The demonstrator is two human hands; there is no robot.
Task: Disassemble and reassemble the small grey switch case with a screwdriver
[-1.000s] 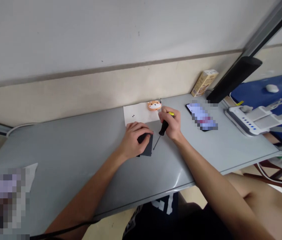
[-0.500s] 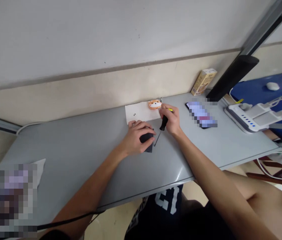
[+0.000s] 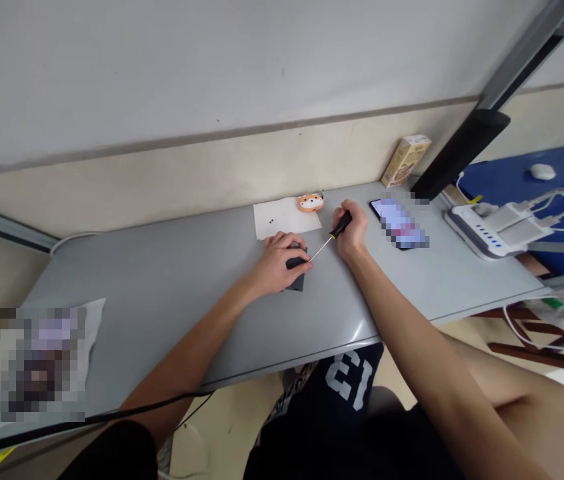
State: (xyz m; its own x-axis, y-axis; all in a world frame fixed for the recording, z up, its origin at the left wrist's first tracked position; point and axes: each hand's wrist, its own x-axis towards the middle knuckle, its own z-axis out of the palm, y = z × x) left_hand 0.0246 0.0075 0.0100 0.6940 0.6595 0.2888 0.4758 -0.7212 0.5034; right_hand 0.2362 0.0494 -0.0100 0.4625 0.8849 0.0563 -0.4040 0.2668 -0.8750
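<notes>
My left hand [image 3: 279, 260] lies curled over a small black device [image 3: 296, 272] on the grey desk [image 3: 162, 293], its fingers pressing on top of it. My right hand [image 3: 349, 230] grips the black handle of a thin screwdriver [image 3: 331, 237], whose metal tip points down-left and meets the device's top right edge. A white sheet of paper [image 3: 285, 217] with two tiny dark screws [image 3: 272, 221] lies just behind the device. An orange animal-face trinket [image 3: 311, 201] rests on the paper's far right corner.
A phone [image 3: 399, 223] lies right of my right hand. Further right sit a white power strip [image 3: 487, 230] with plugs and cables, a small carton [image 3: 405, 160] by the wall, and a black slanted stand [image 3: 459, 153]. A paper-like item [image 3: 92, 320] lies at the desk's left end.
My right hand has swung the screwdriver from nearly upright to a low slant, bringing its tip to the device. The left hand stays on the device. The view has shifted slightly.
</notes>
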